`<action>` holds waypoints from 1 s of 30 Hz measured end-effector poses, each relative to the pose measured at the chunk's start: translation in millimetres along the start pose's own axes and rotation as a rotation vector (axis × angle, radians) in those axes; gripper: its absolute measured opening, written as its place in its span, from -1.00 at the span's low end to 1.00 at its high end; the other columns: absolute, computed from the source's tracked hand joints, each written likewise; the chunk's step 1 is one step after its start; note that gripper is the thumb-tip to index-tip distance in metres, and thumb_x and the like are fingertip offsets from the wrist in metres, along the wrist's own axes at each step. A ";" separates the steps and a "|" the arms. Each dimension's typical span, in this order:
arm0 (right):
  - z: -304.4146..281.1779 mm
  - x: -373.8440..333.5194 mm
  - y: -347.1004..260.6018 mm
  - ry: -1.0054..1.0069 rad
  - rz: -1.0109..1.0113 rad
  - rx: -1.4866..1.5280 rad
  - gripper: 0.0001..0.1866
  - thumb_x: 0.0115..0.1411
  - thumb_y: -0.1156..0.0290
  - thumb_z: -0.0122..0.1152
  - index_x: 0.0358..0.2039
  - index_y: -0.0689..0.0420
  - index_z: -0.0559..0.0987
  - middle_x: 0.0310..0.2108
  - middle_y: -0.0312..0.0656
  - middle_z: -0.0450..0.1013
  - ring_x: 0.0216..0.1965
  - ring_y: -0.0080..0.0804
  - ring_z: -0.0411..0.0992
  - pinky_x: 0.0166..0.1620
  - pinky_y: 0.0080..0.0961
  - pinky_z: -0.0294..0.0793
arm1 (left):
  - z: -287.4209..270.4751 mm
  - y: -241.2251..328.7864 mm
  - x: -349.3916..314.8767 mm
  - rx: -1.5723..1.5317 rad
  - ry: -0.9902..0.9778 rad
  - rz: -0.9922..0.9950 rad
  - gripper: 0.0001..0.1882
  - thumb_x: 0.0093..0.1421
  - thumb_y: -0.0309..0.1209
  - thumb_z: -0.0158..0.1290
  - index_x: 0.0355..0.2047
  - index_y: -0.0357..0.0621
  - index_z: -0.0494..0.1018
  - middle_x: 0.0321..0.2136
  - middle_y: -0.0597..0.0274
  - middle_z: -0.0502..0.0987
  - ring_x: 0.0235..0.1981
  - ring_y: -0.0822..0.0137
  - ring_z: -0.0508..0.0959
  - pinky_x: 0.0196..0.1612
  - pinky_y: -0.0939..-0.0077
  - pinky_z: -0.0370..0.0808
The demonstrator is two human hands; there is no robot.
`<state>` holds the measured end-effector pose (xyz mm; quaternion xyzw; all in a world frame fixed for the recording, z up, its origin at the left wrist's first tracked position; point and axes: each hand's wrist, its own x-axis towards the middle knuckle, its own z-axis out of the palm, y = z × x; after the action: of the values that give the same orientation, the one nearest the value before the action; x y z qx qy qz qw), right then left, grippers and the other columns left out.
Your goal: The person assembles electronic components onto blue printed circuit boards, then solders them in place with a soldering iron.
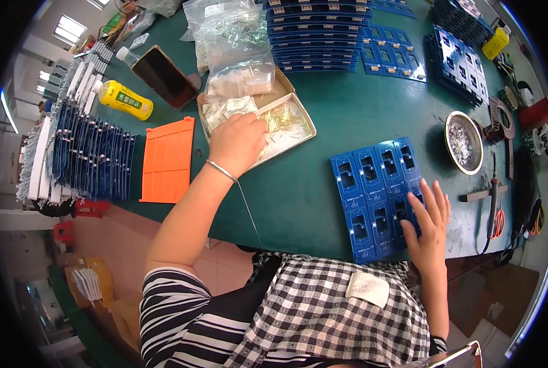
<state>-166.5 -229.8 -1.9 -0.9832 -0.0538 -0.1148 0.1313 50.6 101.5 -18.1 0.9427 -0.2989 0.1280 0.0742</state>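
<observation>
My left hand (238,141) reaches into a shallow cardboard box (295,137), its fingers curled down beside thin gold-coloured pins (283,116). The fingertips are hidden, so I cannot make out what they pinch. A metal band with a thin cord circles that wrist. Over the right edge of a blue circuit-board panel (364,195) rests my right hand (432,230), fingers spread and holding nothing. The panel lies flat on the green table (286,214) near its front edge, with rows of rectangular cut-outs.
Left of the box are an orange plastic tray (168,161), a phone (164,76), a yellow-labelled bottle (125,100) and blue boards (93,150). Board stacks (317,37) stand behind. Right are a metal bowl (464,142), a soldering iron (494,196) and scissors (499,223).
</observation>
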 end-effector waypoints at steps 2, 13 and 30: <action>3.6 -20.1 6.4 0.039 0.092 0.000 -0.49 0.03 0.46 0.24 0.06 0.09 0.47 0.25 -0.07 0.22 0.32 -0.02 0.06 0.31 -0.06 -0.07 | -0.1 2.7 2.3 0.006 0.006 0.029 -0.94 0.02 -0.37 0.10 -0.48 -0.03 0.51 -0.43 0.30 0.50 -0.32 0.22 0.53 -0.29 0.31 0.52; 18.9 -29.3 6.6 0.085 0.154 0.187 -0.49 0.00 0.58 0.18 0.05 0.23 0.42 0.24 0.08 0.19 0.19 0.10 0.22 0.22 -0.09 0.18 | -2.7 -11.5 -4.8 -0.496 -0.180 -0.306 -0.88 0.14 -0.45 0.04 -0.30 -0.18 0.45 -0.37 0.13 0.56 -0.37 0.18 0.60 -0.31 0.37 0.50; 14.6 -34.6 0.6 0.097 0.189 0.159 -0.49 -0.04 0.61 0.12 0.01 0.27 0.45 0.20 0.10 0.24 0.17 0.11 0.26 0.21 -0.10 0.21 | -12.5 -27.8 -9.6 -1.426 -0.307 -0.612 -0.82 0.16 -0.60 0.05 -0.20 -0.32 0.46 -0.34 0.23 0.50 -0.47 0.50 0.50 -0.32 0.62 0.49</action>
<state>-196.8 -229.1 -24.0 -0.9637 0.0366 -0.1445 0.2214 56.8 131.9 -10.7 0.7152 -0.0431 -0.2521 0.6504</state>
